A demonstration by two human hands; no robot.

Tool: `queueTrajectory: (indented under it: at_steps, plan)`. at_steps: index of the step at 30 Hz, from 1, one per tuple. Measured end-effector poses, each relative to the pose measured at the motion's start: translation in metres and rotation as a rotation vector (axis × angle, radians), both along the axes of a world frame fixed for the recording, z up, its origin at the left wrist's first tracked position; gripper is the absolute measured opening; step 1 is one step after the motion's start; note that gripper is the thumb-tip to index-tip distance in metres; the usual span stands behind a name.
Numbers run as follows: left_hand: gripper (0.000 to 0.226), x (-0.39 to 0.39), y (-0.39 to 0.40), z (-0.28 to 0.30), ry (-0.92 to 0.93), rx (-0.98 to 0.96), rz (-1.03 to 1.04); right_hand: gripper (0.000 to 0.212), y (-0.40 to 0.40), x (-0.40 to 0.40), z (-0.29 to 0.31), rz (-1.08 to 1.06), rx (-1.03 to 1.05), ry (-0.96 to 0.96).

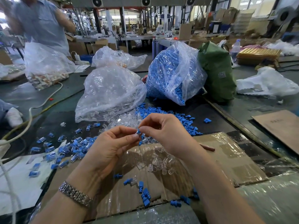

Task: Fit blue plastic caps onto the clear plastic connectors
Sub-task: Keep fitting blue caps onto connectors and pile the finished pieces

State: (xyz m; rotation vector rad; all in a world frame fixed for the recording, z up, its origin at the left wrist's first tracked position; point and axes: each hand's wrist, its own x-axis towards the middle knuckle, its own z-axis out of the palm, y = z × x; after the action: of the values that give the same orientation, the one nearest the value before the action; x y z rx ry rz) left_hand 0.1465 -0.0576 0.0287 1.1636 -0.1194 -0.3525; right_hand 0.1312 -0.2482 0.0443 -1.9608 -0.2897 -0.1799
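Note:
My left hand (110, 146) and my right hand (163, 131) meet at mid-frame, fingertips pinched together on one small piece: a blue cap (138, 131) on a clear connector. Which hand holds which part is hard to tell. Loose clear connectors (161, 165) lie on the taped cardboard (226, 159) below my hands. Loose blue caps (145, 194) lie nearer to me. A heap of blue caps (182, 122) spills from a clear bag of them (168, 73). A pile of joined blue-and-clear pieces (71, 147) lies to the left.
A clear bag of connectors (110, 92) lies behind my hands. A green bag (216, 71) stands at the right of the blue bag. A white cable (29, 115) runs along the left. A person in a light shirt (40, 20) stands far left.

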Motion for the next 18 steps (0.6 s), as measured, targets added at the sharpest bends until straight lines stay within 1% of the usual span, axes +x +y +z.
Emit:
queueTrajectory:
  at_steps: [4,8,11,14,18]
  plan:
    - [0.014,-0.0008,-0.0002,0.0021,0.022,-0.032,-0.01,0.005,-0.0012,0.0003,-0.0007,0.021,-0.022,-0.07]
    - [0.022,-0.0025,0.0005,0.0035,0.066,0.006,-0.071,0.009,0.0006,0.0009,-0.0026,0.038,-0.075,-0.139]
    - [0.022,-0.0045,0.0012,0.0057,0.022,0.055,-0.061,0.006,-0.0007,0.0026,-0.0026,0.032,-0.099,-0.145]
    - [0.019,-0.0067,0.0005,0.007,-0.021,0.056,-0.029,0.007,-0.0007,0.0025,-0.0037,0.036,-0.111,-0.127]
    - [0.021,-0.0088,-0.0004,0.0082,-0.043,0.05,0.0,0.009,-0.0004,0.0008,-0.0039,0.045,-0.123,-0.13]
